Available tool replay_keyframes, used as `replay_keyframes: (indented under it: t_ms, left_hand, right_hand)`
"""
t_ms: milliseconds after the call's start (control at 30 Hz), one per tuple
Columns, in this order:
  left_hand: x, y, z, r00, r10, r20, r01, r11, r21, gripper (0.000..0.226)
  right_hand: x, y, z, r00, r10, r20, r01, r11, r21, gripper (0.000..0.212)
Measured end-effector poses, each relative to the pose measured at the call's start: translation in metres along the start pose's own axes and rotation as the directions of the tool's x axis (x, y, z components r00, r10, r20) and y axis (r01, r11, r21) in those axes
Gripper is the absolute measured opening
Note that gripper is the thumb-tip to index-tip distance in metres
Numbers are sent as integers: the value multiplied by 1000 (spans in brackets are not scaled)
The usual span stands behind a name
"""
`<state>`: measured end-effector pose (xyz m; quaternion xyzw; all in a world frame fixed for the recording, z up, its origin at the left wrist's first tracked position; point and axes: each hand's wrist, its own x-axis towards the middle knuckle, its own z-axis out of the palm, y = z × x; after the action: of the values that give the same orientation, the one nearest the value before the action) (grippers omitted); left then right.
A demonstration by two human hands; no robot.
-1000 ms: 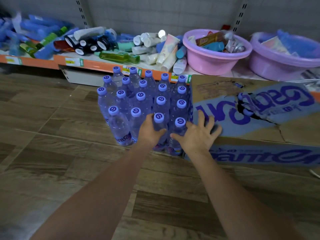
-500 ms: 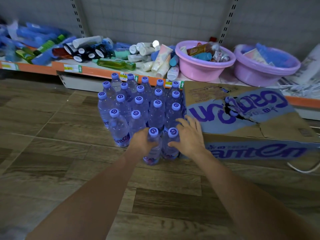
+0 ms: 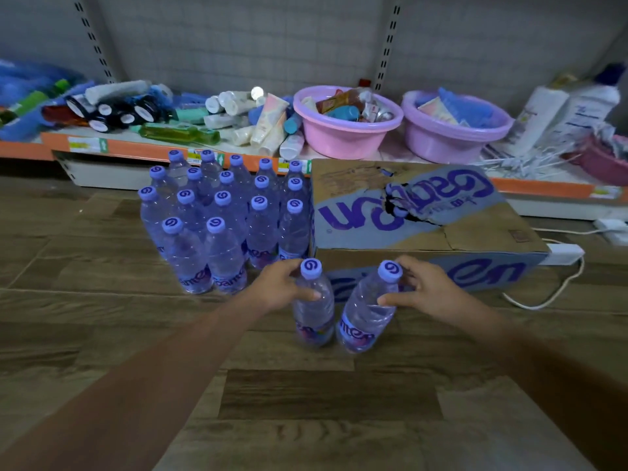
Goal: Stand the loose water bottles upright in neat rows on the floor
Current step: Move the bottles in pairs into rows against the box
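Note:
Several clear water bottles with purple caps stand upright in rows (image 3: 224, 212) on the wooden floor, left of a cardboard box. My left hand (image 3: 278, 287) grips the shoulder of one bottle (image 3: 314, 311), which stands nearly upright. My right hand (image 3: 421, 288) grips a second bottle (image 3: 365, 317) that tilts to the right at the top. Both held bottles are nearer to me than the rows, in front of the box's near left corner. Whether their bases touch the floor is unclear.
A printed cardboard box (image 3: 424, 219) with a torn top sits right of the rows. Behind runs a low shelf (image 3: 136, 149) piled with tubes and bottles, plus two plastic basins (image 3: 346, 124), (image 3: 455, 127). A white cable and power strip (image 3: 560, 253) lie right of the box.
Both hands have pulled two bottles out of the front of the rows, toward me and to the right. The view has shifted, showing more of the shelf's right end.

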<state>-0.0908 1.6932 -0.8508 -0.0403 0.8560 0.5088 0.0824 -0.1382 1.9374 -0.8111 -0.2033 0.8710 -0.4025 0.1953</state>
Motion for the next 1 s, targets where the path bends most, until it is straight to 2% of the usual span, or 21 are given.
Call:
replay_keyframes:
  t_ms: [133,267,333,400,467,533,667,833,933,1000]
  left_hand:
    - [18,6,35,995,22,100,-24,999,22,53]
    - [26,5,54,995,87,40,-89,994,68,51]
    - [25,2,58,997,80,-3,-80,995,65,52]
    - [23,-3,63,997,66,-27,-65,997,30,54]
    - [24,-6,70,998,45,-44,-46,999,-27,55]
    - [25,-6,78,994,10,-112,-17,998,-57,56]
    - [21,-15,95,963,-40,-266,11,994,-110,69]
    - [28,-30,107,932,21,-361,-30,999,-20,73]
    - [31,-35,108,917,23,-398,-47,998,-51,72]
    - [33,-36,103,898,3,-439,-32,998,-60,74]
  right_hand:
    - [0,33,2,999,-15,37,20,990,-139,38]
    - [16,47,4,998,-30,49,40,976,-214,35]
    - [18,59,8,1000,9,-30,-12,993,-118,34]
    - [17,70,14,994,59,-88,-51,995,89,38]
    - [14,76,21,994,78,-77,-58,969,239,44]
    - [12,83,25,995,78,-64,-54,948,313,49]
    - [8,99,29,984,76,-160,-17,940,341,54]
    - [10,105,53,983,26,-182,26,960,280,66]
    - [19,107,60,969,18,-248,77,928,365,61]
    - [23,107,54,971,12,-239,98,890,445,62]
